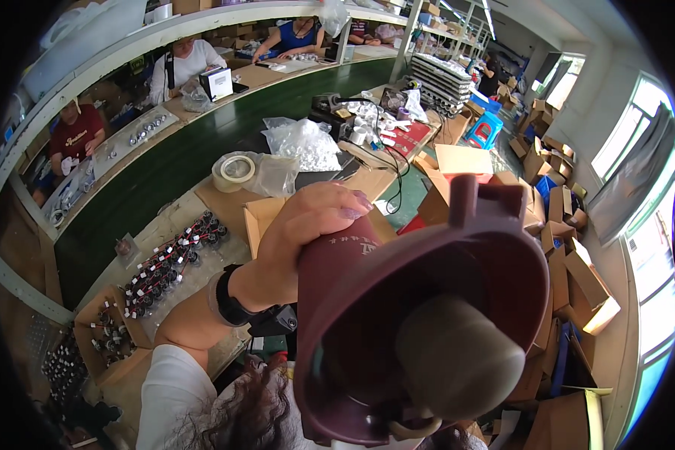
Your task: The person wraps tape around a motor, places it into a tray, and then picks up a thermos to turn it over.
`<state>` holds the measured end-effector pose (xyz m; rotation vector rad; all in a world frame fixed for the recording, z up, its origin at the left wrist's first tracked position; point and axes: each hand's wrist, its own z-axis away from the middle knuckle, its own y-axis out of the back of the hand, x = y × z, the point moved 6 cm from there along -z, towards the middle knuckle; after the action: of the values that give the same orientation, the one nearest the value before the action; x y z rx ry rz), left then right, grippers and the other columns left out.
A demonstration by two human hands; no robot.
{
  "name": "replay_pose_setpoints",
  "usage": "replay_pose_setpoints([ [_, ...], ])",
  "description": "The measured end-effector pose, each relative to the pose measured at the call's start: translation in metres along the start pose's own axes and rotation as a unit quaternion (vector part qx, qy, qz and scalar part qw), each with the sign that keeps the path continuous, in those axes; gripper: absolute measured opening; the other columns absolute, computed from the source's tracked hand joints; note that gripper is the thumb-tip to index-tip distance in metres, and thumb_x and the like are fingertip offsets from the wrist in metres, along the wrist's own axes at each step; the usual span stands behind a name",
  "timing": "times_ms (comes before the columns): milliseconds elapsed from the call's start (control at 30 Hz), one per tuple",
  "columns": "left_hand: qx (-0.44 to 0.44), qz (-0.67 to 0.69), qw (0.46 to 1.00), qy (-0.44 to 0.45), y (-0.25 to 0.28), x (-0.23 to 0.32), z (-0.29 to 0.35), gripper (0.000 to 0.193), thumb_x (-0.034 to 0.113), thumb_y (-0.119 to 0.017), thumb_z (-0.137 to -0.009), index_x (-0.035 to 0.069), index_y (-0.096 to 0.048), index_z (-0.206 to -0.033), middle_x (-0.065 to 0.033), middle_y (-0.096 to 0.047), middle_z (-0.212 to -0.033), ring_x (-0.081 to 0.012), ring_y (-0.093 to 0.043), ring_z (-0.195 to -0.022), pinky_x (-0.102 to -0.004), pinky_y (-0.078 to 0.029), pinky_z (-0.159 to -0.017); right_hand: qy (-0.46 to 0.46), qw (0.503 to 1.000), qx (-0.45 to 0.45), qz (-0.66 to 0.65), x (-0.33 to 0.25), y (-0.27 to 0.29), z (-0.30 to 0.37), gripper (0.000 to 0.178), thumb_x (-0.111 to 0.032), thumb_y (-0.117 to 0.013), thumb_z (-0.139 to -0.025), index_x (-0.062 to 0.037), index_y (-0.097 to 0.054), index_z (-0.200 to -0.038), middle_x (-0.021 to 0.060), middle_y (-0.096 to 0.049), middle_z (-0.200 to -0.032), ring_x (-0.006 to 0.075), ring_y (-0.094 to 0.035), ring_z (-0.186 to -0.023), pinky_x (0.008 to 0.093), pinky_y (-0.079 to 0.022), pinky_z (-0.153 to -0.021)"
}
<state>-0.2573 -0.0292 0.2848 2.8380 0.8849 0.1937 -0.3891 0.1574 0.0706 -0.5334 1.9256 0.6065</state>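
A maroon drinking bottle (337,255) is raised close in front of me and tilted, so its top faces me. Inside its wide maroon rim stands a blunt grey-brown spout (457,360), with a small loop below it. My left hand (315,217) is closed around the far part of the bottle, fingers over its upper side. A black band (231,296) circles that wrist, and a white sleeve covers the upper arm. My right hand does not show; the bottle hides much of the lower right.
Black parts with red wires (174,262) lie in rows on the bench, left of my arm. A carton (105,330) holds similar parts. Beyond are a tape roll (237,169), a bag of white pieces (304,142) and a green conveyor belt (150,165). Several people work across it.
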Motion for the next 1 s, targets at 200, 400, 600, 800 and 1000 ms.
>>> replay_pose_setpoints([
  [200, 0.059, 0.008, 0.998, -0.011, 0.008, -0.003, -0.014, 0.056, 0.013, -0.081, -0.079, 0.008, -0.048, -0.125, -0.0182, -0.060, -0.121, -0.0338, -0.063, -0.106, -0.0478, -0.048, -0.095, 0.017, 1.000, 0.007, 0.005, -0.006, -0.002, 0.002, 0.016, 0.004, -0.060, -0.090, -0.0003, -0.063, -0.105, 0.0167, -0.057, -0.132, 0.0227, -0.058, -0.117, 0.0317, -0.050, -0.087],
  [400, 0.025, -0.049, 0.998, -0.032, 0.026, 0.004, -0.021, 0.057, 0.015, -0.082, -0.077, 0.009, -0.048, -0.124, -0.0177, -0.060, -0.120, -0.0341, -0.063, -0.105, -0.0483, -0.048, -0.095, 0.030, 0.999, -0.024, 0.019, -0.006, -0.012, -0.004, 0.014, 0.004, -0.061, -0.090, -0.0002, -0.063, -0.103, 0.0166, -0.059, -0.127, 0.0252, -0.057, -0.120, 0.0326, -0.050, -0.089],
  [600, 0.025, -0.044, 0.997, -0.062, 0.031, 0.006, -0.033, 0.058, 0.017, -0.082, -0.077, 0.009, -0.049, -0.123, -0.0178, -0.060, -0.119, -0.0343, -0.064, -0.104, -0.0493, -0.048, -0.095, 0.030, 0.999, -0.010, 0.029, -0.014, -0.012, -0.003, 0.013, 0.004, -0.061, -0.089, -0.0002, -0.063, -0.101, 0.0164, -0.060, -0.123, 0.0278, -0.056, -0.123, 0.0334, -0.049, -0.090],
  [800, 0.010, -0.062, 0.996, -0.062, 0.039, 0.009, -0.035, 0.056, 0.018, -0.081, -0.078, 0.009, -0.049, -0.123, -0.0176, -0.061, -0.118, -0.0340, -0.064, -0.103, -0.0497, -0.047, -0.095, 0.029, 0.999, -0.016, 0.007, -0.009, -0.015, -0.005, 0.013, 0.004, -0.061, -0.089, -0.0004, -0.063, -0.101, 0.0157, -0.059, -0.124, 0.0272, -0.056, -0.123, 0.0339, -0.050, -0.090],
  [1000, 0.008, -0.095, 0.994, -0.058, 0.045, 0.011, -0.028, 0.055, 0.019, -0.081, -0.079, 0.009, -0.049, -0.122, -0.0173, -0.061, -0.117, -0.0330, -0.064, -0.104, -0.0492, -0.046, -0.096, 0.020, 0.999, -0.033, -0.004, -0.005, -0.023, -0.005, 0.013, 0.004, -0.060, -0.089, -0.0004, -0.063, -0.101, 0.0161, -0.058, -0.128, 0.0262, -0.056, -0.123, 0.0334, -0.052, -0.088],
])
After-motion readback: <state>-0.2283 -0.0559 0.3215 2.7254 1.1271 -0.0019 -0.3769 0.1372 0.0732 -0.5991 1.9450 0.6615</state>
